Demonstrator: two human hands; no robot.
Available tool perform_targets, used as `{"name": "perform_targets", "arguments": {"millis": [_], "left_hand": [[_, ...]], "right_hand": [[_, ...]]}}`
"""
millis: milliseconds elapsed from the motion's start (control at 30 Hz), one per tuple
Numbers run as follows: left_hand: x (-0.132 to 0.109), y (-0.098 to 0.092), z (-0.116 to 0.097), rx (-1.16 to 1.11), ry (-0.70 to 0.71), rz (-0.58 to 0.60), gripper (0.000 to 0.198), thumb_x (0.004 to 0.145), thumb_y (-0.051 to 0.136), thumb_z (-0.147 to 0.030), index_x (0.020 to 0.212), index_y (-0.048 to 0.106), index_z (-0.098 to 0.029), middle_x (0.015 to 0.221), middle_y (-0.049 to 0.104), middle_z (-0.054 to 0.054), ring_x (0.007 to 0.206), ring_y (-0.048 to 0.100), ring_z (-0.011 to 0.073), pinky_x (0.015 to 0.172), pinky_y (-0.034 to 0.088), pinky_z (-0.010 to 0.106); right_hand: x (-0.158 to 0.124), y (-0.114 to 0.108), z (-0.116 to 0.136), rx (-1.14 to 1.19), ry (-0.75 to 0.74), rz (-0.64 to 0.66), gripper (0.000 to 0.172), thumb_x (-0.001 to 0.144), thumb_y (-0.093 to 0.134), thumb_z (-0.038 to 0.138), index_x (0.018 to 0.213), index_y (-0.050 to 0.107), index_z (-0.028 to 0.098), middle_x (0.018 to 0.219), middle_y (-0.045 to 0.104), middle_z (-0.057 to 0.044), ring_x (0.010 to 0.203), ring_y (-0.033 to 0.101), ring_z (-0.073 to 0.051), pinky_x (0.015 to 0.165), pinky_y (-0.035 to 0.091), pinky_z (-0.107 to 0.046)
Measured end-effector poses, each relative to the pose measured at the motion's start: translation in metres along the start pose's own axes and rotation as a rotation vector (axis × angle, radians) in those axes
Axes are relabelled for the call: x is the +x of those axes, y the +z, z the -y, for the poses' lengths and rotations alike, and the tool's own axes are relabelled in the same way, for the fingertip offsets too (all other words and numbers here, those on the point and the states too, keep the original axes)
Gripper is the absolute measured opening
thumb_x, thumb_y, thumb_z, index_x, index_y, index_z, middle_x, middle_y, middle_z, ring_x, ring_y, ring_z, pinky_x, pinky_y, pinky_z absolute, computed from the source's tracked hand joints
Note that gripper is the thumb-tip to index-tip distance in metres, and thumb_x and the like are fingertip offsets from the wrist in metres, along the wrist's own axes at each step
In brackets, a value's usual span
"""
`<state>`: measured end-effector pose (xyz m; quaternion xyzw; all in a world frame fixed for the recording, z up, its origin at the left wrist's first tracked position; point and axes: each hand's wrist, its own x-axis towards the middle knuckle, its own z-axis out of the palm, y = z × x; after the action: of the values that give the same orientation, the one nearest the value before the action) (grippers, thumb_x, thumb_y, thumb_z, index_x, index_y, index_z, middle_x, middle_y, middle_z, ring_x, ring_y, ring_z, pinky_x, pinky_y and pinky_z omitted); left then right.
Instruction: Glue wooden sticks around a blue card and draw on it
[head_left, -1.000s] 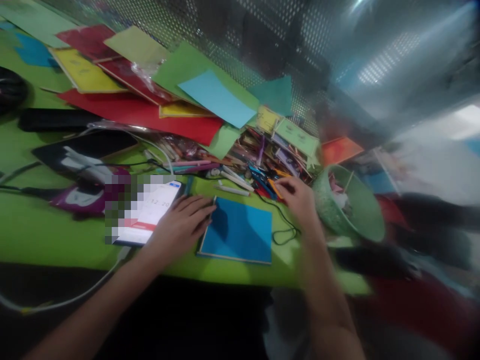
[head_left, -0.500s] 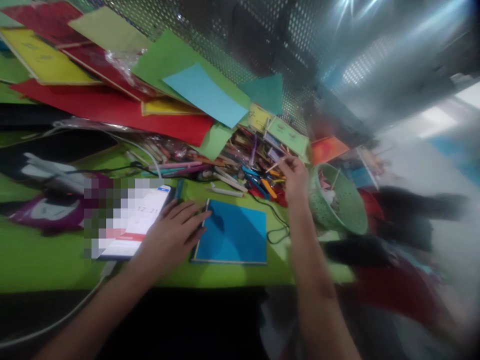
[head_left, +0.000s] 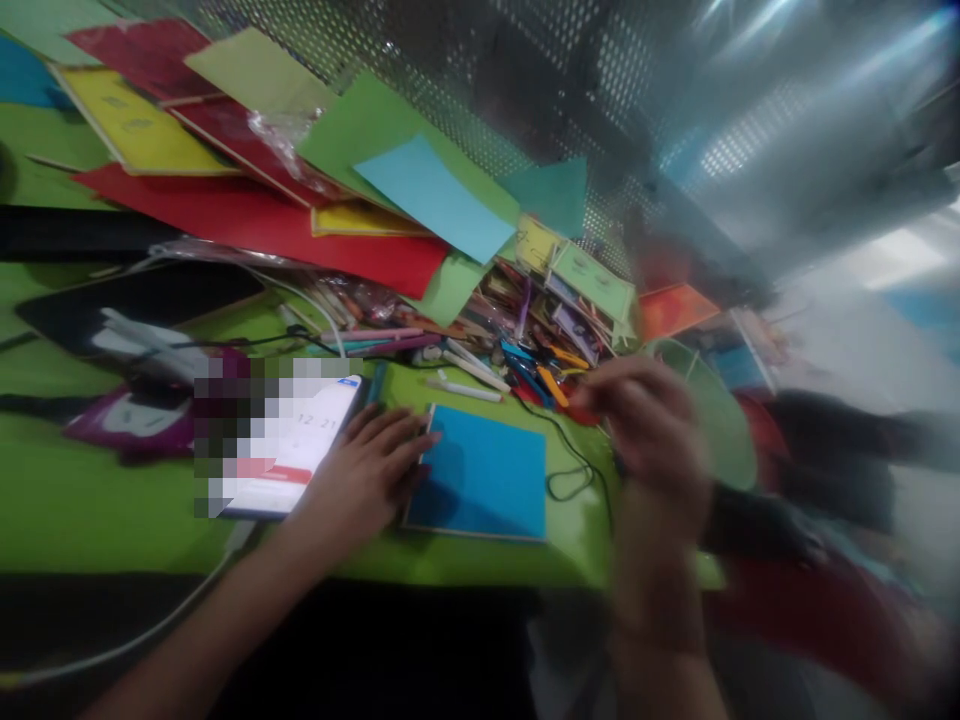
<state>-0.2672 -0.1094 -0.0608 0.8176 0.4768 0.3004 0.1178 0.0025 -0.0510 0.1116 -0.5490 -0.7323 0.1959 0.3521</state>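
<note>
My left hand (head_left: pixel 367 470) lies flat on the green table (head_left: pixel 90 500), fingers spread, its fingertips on the left edge of a blue square card (head_left: pixel 487 472). A phone (head_left: pixel 296 450) with a lit screen sits just left of that hand. My right hand (head_left: pixel 652 425) hovers above the table to the right of the card, smeared by motion; its fingers look curled, and I cannot make out anything in them. It partly hides a green colander (head_left: pixel 724 430).
A heap of pens and pencils (head_left: pixel 517 355) lies behind the card. Coloured paper sheets (head_left: pixel 300 180) cover the far side against a perforated metal wall. A black cord (head_left: pixel 570 470) loops beside the card. Cables and dark objects lie at the left.
My right hand has pulled back from the pen heap, where it pinched a thin stick, toward me and to the right. The left hand has stayed on the card's edge.
</note>
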Motion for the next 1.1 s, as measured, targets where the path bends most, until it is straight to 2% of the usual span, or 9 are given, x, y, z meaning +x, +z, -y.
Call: {"name": "perform_targets", "arguments": {"millis": [100,133,200,333,467,567,700,833,1100], "left_hand": [[0.0,-0.002,-0.002,0.002,-0.008,0.005,0.036,0.104,0.051,-0.036,0.132,0.072,-0.029,0.141,0.071,0.006,0.136,0.061,0.0339,0.118,0.043,0.06],[0.0,-0.002,-0.002,0.001,-0.008,0.006,0.036,0.104,0.051,-0.035,0.132,0.072,-0.028,0.142,0.07,0.006,0.136,0.061,0.0337,0.118,0.043,0.06],[0.0,-0.004,-0.004,0.0,-0.006,-0.003,0.035,0.105,0.051,-0.034,0.133,0.071,-0.027,0.143,0.069,0.007,0.134,0.062,0.0337,0.118,0.043,0.06],[0.0,-0.005,-0.007,-0.005,-0.001,-0.003,0.034,0.104,0.053,-0.03,0.134,0.07,-0.026,0.143,0.069,0.008,0.135,0.062,0.0331,0.118,0.043,0.06],[0.0,-0.005,-0.009,-0.023,-0.009,0.009,0.035,0.103,0.056,-0.027,0.135,0.07,-0.026,0.144,0.068,0.008,0.138,0.06,0.0316,0.12,0.042,0.059],[-0.001,-0.005,-0.01,-0.033,-0.024,0.022,0.036,0.102,0.058,-0.027,0.137,0.068,-0.028,0.147,0.067,0.007,0.14,0.058,0.0312,0.122,0.04,0.059],[0.001,-0.007,-0.011,-0.05,-0.037,0.026,0.036,0.101,0.06,-0.025,0.137,0.068,-0.026,0.147,0.066,0.009,0.14,0.058,0.032,0.122,0.04,0.061],[0.004,-0.01,-0.013,-0.059,-0.063,0.012,0.045,0.103,0.058,-0.026,0.148,0.058,-0.021,0.147,0.066,0.012,0.138,0.06,0.0321,0.12,0.044,0.06],[0.012,-0.025,-0.025,-0.108,-0.056,-0.164,0.058,0.11,0.045,-0.032,0.164,0.029,-0.022,0.164,0.048,0.013,0.153,0.043,0.0272,0.124,0.04,0.051]], "right_hand": [[0.031,0.048,-0.011,0.005,0.021,0.375,0.024,0.095,0.063,0.037,0.104,0.081,0.025,0.094,0.081,-0.003,0.077,0.072,-0.019,0.07,0.056,-0.031],[0.041,0.063,-0.018,-0.049,0.02,0.427,0.024,0.095,0.061,0.033,0.104,0.081,0.024,0.095,0.081,-0.003,0.079,0.071,-0.019,0.074,0.056,-0.031],[0.06,0.089,-0.034,-0.216,0.021,0.429,0.026,0.097,0.056,0.028,0.105,0.08,0.023,0.102,0.081,-0.005,0.087,0.071,-0.022,0.081,0.055,-0.033],[0.084,0.116,-0.061,-0.504,-0.084,0.27,0.033,0.096,0.05,0.016,0.117,0.075,0.018,0.128,0.073,-0.014,0.117,0.066,-0.029,0.1,0.051,-0.04],[0.095,0.126,-0.07,-0.797,-0.182,0.274,0.03,0.093,0.054,0.013,0.117,0.072,0.014,0.124,0.07,-0.019,0.118,0.061,-0.034,0.096,0.049,-0.043],[0.097,0.13,-0.069,-0.877,-0.231,0.298,0.031,0.09,0.058,0.012,0.119,0.069,0.012,0.121,0.07,-0.021,0.114,0.06,-0.036,0.092,0.047,-0.044],[0.094,0.122,-0.062,-0.875,-0.247,0.275,0.016,0.092,0.061,0.017,0.103,0.072,0.017,0.111,0.073,-0.018,0.107,0.059,-0.034,0.087,0.044,-0.043],[0.08,0.089,-0.058,-0.755,-0.233,0.181,0.009,0.094,0.065,0.026,0.091,0.073,0.022,0.094,0.077,-0.011,0.097,0.06,-0.032,0.086,0.042,-0.043],[0.0,0.009,-0.057,-0.179,-0.1,0.008,0.019,0.091,0.072,0.045,0.092,0.076,0.027,0.089,0.076,-0.005,0.086,0.069,-0.027,0.079,0.051,-0.04]]}}
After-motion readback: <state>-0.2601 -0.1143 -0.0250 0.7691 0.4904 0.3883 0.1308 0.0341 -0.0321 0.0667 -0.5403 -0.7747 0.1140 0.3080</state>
